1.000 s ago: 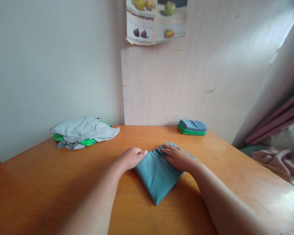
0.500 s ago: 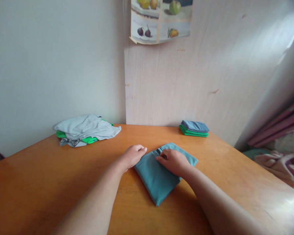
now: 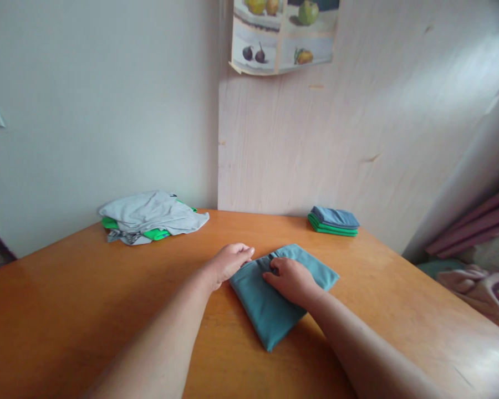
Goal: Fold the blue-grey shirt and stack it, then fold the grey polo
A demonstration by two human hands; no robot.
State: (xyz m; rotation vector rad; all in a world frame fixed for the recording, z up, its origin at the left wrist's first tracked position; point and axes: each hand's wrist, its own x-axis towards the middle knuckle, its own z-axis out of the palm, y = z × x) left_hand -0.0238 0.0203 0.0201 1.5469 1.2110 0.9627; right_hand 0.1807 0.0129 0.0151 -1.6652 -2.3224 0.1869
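Note:
A folded teal cloth (image 3: 270, 313) lies on the orange wooden table (image 3: 87, 310) in front of me. My left hand (image 3: 228, 261) rests at the cloth's left edge with its fingers curled and their tips pinching the fabric. My right hand (image 3: 291, 279) lies on top of the cloth near its far edge, fingers curled and gripping a fold.
A loose heap of grey and green clothes (image 3: 152, 216) sits at the table's far left. A neat stack of folded blue and green cloths (image 3: 334, 220) stands at the far right by the wall. A fruit poster (image 3: 285, 33) hangs above. Pink fabric (image 3: 478, 282) lies off the table's right.
My right hand slid left across the cloth and its flat fingers curled to grip a fold. My left hand stayed at the cloth's left edge. The camera tilted down and turned slightly left.

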